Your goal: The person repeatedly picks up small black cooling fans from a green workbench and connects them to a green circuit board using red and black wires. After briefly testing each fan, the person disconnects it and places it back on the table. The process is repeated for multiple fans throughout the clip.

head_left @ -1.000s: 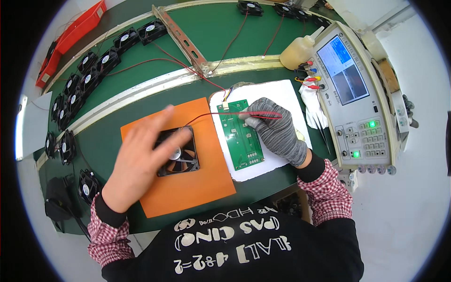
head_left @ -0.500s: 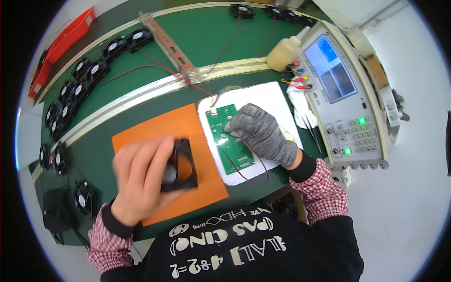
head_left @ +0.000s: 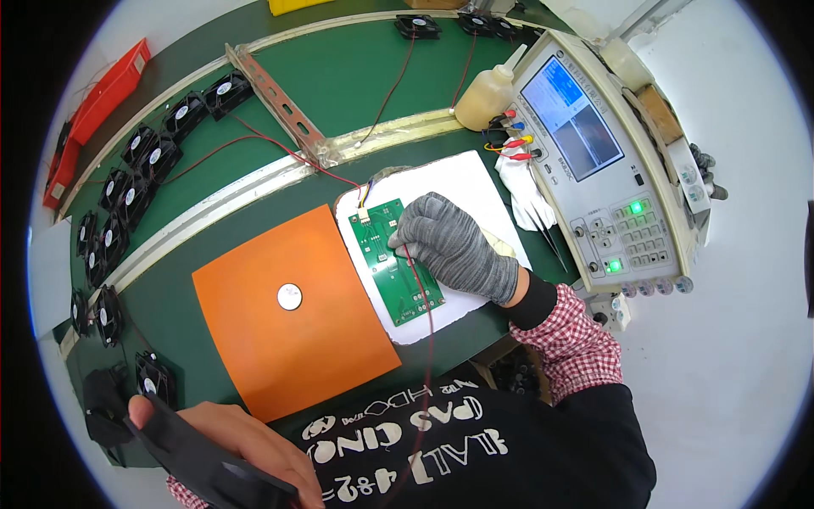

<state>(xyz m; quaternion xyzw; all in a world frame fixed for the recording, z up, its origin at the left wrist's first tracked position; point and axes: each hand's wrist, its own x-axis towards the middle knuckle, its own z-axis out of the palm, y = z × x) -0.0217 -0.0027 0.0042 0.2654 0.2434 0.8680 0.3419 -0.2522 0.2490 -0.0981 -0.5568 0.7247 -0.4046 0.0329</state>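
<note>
My left hand (head_left: 254, 439) grips a black square fan frame (head_left: 199, 467) at the lower left, tilted nearly edge-on and lifted off the bench. Part of the frame runs out of the picture. My right hand (head_left: 458, 250), in a grey knit glove, pinches a thin red wire (head_left: 430, 348) over a green circuit board (head_left: 390, 284). From those fingertips the wire hangs down across my black top. The board lies on a white pad (head_left: 475, 182), with a cable plugged into its far end. A round whitish disc (head_left: 289, 297) rests on the orange mat (head_left: 254, 246).
Several black fans (head_left: 157, 157) line the left side. A slotted metal bar (head_left: 280, 106) crosses the bench beyond a pale rail (head_left: 212, 199). On the right stand a bottle (head_left: 485, 100), tweezers (head_left: 547, 225) and a test instrument (head_left: 606, 161) with a lit screen. A red bin (head_left: 106, 102) sits far left.
My left hand has carried the fan frame from above the orange mat toward me and to the left, baring the disc. The wire is now drawn out longer. My right hand stays at the board.
</note>
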